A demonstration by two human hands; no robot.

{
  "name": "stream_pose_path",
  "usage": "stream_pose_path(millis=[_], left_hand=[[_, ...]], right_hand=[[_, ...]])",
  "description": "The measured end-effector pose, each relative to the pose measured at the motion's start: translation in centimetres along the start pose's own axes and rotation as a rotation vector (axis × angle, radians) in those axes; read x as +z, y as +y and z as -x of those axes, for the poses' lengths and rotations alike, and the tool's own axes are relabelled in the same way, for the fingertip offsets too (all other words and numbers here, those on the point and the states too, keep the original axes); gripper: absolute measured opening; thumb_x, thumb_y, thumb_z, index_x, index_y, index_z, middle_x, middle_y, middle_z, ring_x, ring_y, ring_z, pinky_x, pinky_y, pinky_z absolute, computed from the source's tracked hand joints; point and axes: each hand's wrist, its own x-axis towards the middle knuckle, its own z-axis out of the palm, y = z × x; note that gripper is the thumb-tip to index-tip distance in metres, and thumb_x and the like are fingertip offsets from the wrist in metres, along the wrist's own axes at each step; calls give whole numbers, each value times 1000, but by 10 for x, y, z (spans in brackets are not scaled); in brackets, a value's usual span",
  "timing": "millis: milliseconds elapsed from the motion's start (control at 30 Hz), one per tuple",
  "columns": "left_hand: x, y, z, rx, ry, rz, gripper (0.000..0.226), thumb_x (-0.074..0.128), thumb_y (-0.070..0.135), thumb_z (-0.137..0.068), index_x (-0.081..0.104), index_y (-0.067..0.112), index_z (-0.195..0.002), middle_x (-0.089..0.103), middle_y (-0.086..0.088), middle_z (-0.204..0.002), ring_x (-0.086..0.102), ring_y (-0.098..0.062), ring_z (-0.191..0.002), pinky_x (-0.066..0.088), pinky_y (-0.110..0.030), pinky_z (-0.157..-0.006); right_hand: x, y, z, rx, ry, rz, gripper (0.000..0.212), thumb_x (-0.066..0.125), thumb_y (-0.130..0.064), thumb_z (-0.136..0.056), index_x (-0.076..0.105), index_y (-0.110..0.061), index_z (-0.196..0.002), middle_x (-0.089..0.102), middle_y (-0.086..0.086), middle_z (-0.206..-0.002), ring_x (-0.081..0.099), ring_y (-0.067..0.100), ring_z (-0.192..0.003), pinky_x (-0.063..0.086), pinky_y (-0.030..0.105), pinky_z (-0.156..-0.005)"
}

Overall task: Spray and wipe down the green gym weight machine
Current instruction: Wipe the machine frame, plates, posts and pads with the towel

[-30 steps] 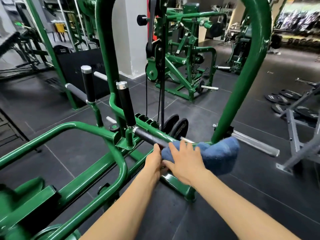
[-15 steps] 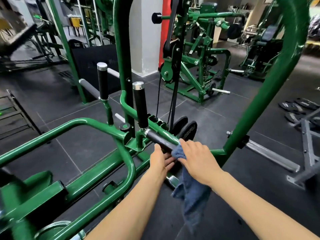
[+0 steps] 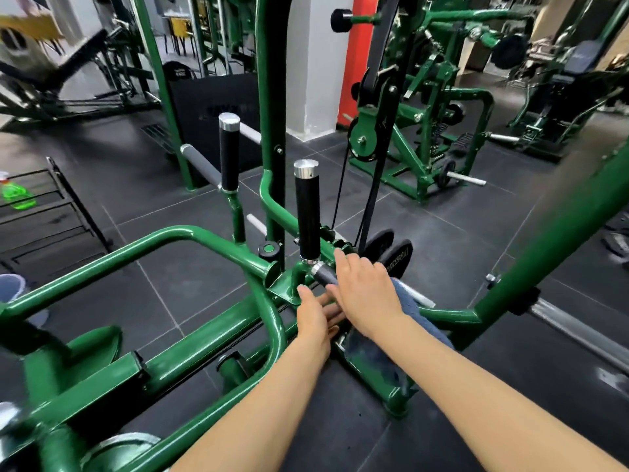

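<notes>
At the centre of the green weight machine (image 3: 190, 345), a short grey horizontal handle (image 3: 325, 273) is covered by the right hand (image 3: 366, 294), fingers extended over it. A blue cloth (image 3: 405, 303) is draped beneath that palm; whether it is pinched cannot be told. Just below, the left hand (image 3: 315, 316) is laid flat, fingers straight, holding nothing. A green spray bottle (image 3: 15, 192) is seen on a black rack (image 3: 64, 212) far left.

Obstacles: upright black handle (image 3: 307, 212) just beyond hands; belt (image 3: 371, 185) and weight plates (image 3: 396, 255) right | Free: floor (image 3: 190, 277) inside green frame (image 3: 112, 257) loop, left.
</notes>
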Motion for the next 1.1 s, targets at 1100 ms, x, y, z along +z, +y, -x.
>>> stream_pose_path(millis=[1100], left_hand=[[14,11,77,-24,-33,34,20,38,31,-100,51,19,-92,62,-3,-92,53,-22,-99,37,-37,-92]], right_hand=[[-40,44,67,-43,-160,-18,36,83,-44,-65,64,-16,-75,62,7,-67,60,30,-60,45,34,-53]])
